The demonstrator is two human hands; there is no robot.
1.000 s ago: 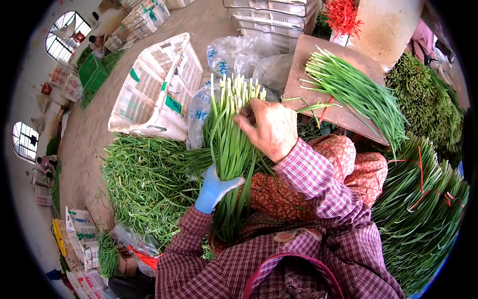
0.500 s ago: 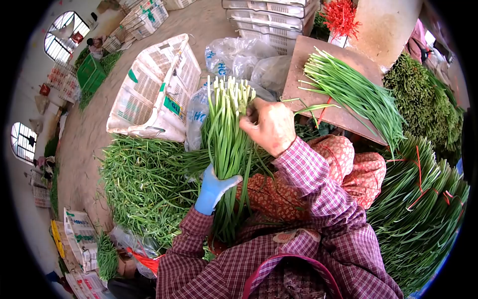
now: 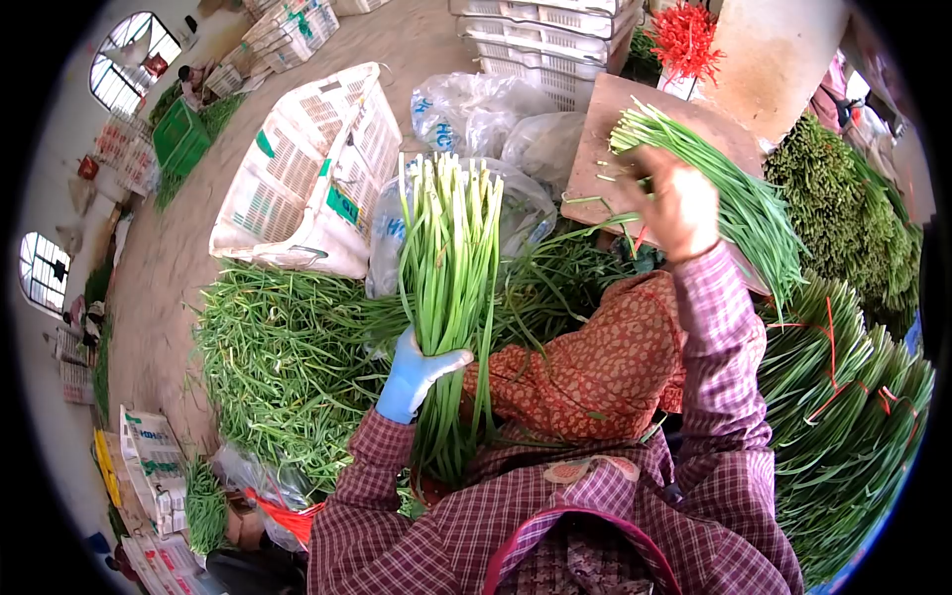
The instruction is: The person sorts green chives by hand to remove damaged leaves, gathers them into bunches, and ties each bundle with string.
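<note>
My left hand [image 3: 416, 375], in a blue glove, is wrapped round a thick bunch of garlic chives [image 3: 446, 238]. Their pale cut ends point up and away from me, and the green leaves hang down towards my lap. Off to the right, my bare right hand [image 3: 679, 203] is smeared by motion over the brown board [image 3: 605, 119]. Whether its fingers hold anything cannot be made out. Beside that hand, a second pile of garlic chives [image 3: 719, 183] lies across the board, partly hidden by the fingers. A few short stalk pieces are scattered at the board's left side.
A white plastic crate [image 3: 307, 178] stands tilted beyond a heap of loose green leaves [image 3: 288, 367]. Clear plastic bags [image 3: 476, 109] lie near stacked crates [image 3: 545, 45]. Red ties [image 3: 684, 40] hang by a pillar. Tied green bundles [image 3: 843, 426] are piled at my right.
My right hand has left the top of the held bunch and moved right, over the board. The left hand keeps its hold, shifted slightly left. My right knee area looks rearranged.
</note>
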